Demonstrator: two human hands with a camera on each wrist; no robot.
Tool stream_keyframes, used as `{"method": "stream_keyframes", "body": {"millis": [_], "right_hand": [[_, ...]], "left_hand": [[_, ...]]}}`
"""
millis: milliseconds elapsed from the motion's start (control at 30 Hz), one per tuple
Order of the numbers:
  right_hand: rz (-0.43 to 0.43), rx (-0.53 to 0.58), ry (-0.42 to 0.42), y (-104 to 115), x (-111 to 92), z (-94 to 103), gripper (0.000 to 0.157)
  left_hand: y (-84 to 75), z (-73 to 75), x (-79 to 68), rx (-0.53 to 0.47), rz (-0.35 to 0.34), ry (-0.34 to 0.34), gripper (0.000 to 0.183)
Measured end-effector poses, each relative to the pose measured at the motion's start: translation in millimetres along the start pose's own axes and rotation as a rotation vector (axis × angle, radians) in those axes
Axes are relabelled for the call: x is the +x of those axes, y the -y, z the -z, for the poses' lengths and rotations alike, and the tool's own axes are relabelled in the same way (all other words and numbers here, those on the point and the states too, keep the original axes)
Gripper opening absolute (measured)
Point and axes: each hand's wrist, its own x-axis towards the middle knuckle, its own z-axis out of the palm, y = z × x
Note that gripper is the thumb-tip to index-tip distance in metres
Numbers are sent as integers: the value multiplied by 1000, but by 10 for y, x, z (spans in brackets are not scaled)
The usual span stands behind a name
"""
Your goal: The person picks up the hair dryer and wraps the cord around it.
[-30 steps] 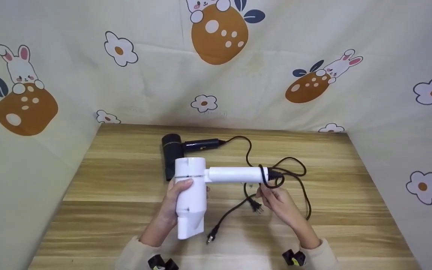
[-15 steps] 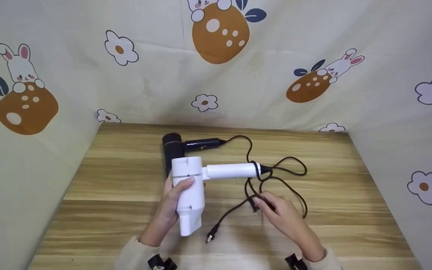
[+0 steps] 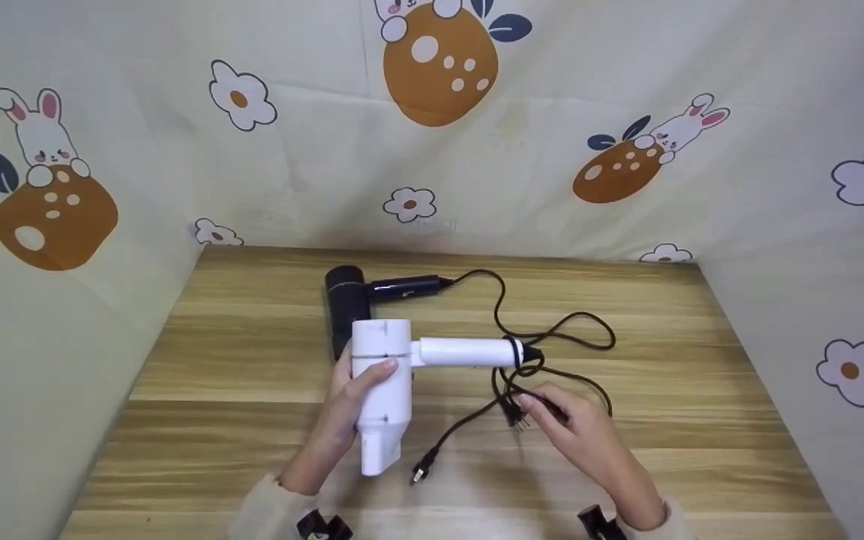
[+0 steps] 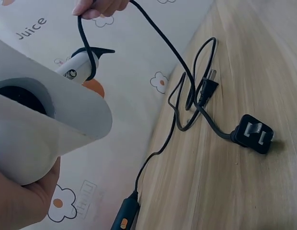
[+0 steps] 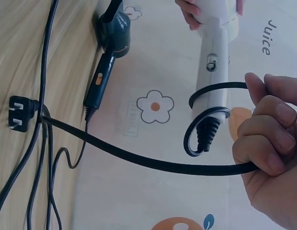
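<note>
A white hair dryer [image 3: 383,390] is held above the table, its handle pointing right and its nozzle toward the person. My left hand [image 3: 346,401] grips its barrel, thumb across the top. The black cord [image 5: 153,164] loops round the handle's end by the ribbed strain relief [image 5: 207,134]. My right hand [image 3: 571,420] pinches that cord with curled fingers, below and right of the handle. In the right wrist view the cord enters the fist and leaves between thumb and fingertip. Its plug [image 4: 254,134] lies on the wooden table.
A dark hair dryer [image 3: 346,300] lies behind the white one, its handle [image 3: 406,287] pointing right. The dark dryer's cord [image 3: 589,315] curls over the table [image 3: 237,450], with its plug [image 3: 514,415] near the right hand. A printed cloth [image 3: 312,165] hangs behind and at both sides.
My right hand has drawn the cord down and to the right, away from the handle, and the loop sits close round the handle's end. The left hand keeps its grip on the white hair dryer.
</note>
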Motion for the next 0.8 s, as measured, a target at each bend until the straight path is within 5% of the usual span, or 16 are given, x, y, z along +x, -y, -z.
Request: {"method": "stream_keyframes", "body": {"millis": [233,433,800], "right_hand": [[65,-12,-112,-1,48,50,5],[3,-15,-152,-13,96,83,17],[-38,-86,-216,-51,207,132,15]], "left_hand": [[18,9,-11,45,0,36,53],[20,-12,-8,74,4,83,60],[-31,-50,-12,125,11,149,67]]}}
